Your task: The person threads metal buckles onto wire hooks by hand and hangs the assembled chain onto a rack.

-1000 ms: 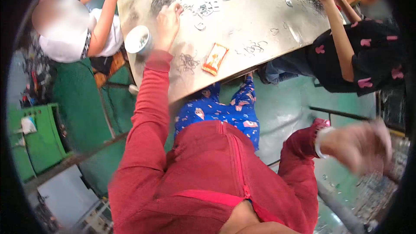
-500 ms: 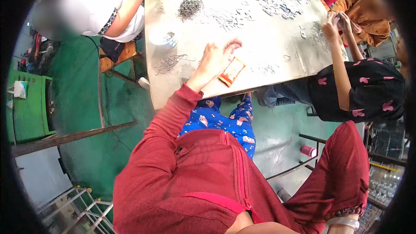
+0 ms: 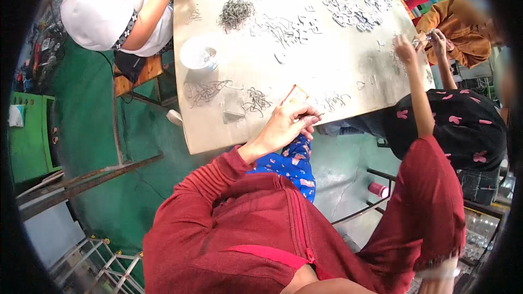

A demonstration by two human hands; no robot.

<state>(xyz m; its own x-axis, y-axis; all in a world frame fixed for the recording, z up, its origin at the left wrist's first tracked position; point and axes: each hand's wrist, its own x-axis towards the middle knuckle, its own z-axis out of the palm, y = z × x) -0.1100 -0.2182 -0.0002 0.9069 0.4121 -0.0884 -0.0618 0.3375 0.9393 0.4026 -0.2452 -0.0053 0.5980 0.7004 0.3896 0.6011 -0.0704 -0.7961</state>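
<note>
My left hand (image 3: 291, 125) is at the table's near edge, thumb and fingers pinched together. A thin dark tip shows at the fingertips, too small to name. Just beyond the hand lies an orange-and-white packet (image 3: 295, 95), partly covered by it. To its left is a small heap of bent dark metal pieces (image 3: 256, 101), with a looser heap of long thin ones (image 3: 206, 92) farther left. Some small pieces (image 3: 336, 100) lie right of the packet. My right forearm is bent up toward the camera; its wrist shows at the bottom, but the hand is out of frame.
On the table (image 3: 327, 70) stand a white tub (image 3: 199, 54) and a dark pile of metal pieces (image 3: 236, 14). Many grey pieces (image 3: 357, 5) spread across the far side. Co-workers sit left and right, one person's hand (image 3: 405, 50) over the right side.
My left hand has come back from above the table to its near edge, its spread fingers now pinched. The small dark heap shows plainly. The right neighbour's hand has moved.
</note>
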